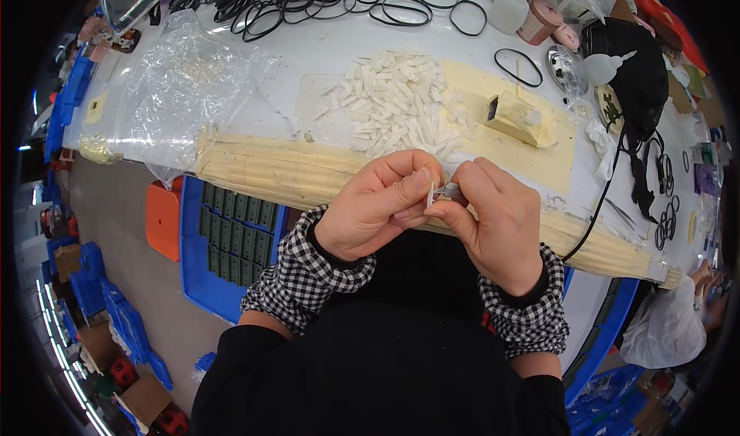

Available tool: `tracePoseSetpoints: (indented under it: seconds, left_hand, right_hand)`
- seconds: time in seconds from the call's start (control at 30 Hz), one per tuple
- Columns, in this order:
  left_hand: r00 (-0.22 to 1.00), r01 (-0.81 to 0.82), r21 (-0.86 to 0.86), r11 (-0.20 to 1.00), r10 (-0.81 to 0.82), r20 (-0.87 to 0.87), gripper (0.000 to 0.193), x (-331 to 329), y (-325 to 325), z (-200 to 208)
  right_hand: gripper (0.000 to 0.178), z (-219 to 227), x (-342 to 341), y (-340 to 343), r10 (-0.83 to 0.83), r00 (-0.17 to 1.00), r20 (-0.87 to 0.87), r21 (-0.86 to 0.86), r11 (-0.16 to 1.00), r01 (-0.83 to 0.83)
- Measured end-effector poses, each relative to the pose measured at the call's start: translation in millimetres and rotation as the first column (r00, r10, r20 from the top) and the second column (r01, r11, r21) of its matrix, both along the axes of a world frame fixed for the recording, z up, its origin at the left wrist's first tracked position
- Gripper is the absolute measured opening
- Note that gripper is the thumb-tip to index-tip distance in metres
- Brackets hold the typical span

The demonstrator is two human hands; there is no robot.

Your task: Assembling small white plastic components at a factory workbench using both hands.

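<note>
Close together at the table's near edge, both my hands work on small parts. Thumb and fingers of my left hand [381,203] pinch a small white plastic piece [431,196]. My right hand [497,224] is closed on a small grey part [450,192], whose end meets the white piece; its kind I cannot make out, as my fingers cover much of it. Just beyond the hands lies a heap of small white strips [401,101]. A yellowish taped block [520,118] stands to the right of that heap.
Black rubber rings [407,11] pile up along the far side. Crumpled clear plastic [185,82] lies at the left. Below the table's padded edge [270,166], a blue crate [220,286] holds dark green parts. A black cable [605,205] hangs at right, near tweezers [620,212].
</note>
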State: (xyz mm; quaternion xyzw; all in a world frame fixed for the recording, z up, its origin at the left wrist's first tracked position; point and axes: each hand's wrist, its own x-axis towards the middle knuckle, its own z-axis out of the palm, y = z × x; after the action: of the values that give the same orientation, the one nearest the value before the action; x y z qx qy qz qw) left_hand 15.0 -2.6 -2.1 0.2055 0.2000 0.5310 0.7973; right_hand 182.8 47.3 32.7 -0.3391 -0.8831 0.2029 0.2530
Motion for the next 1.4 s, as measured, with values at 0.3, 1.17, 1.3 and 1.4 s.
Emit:
tracePoseSetpoints:
  seconds: [0.3, 1.17, 1.3, 1.4]
  left_hand:
    - [0.984, -0.028, 0.033, 0.999, 0.022, 0.178, 0.018, 10, -1, -13]
    - [0.978, -0.206, 0.007, 0.979, 0.206, -0.042, 0.016, -5, 4, -4]
    - [0.967, -0.254, -0.036, 0.966, 0.253, -0.039, 0.016, -7, 5, 0]
    - [0.962, -0.274, -0.058, 0.96, 0.273, -0.027, 0.018, -8, 6, 0]
  right_hand:
    - [0.035, -1, -2, -1, -0.006, 0.999, -0.037, 0.01, 1.0, 0.007]
    - [0.011, -21, 19, 22, -0.272, 0.949, -0.159, -0.038, 0.962, 0.269]
    - [0.012, -25, 11, 19, -0.208, 0.977, -0.054, -0.048, 0.977, 0.206]
    - [0.012, -30, 7, 20, -0.164, 0.986, -0.008, -0.001, 0.986, 0.164]
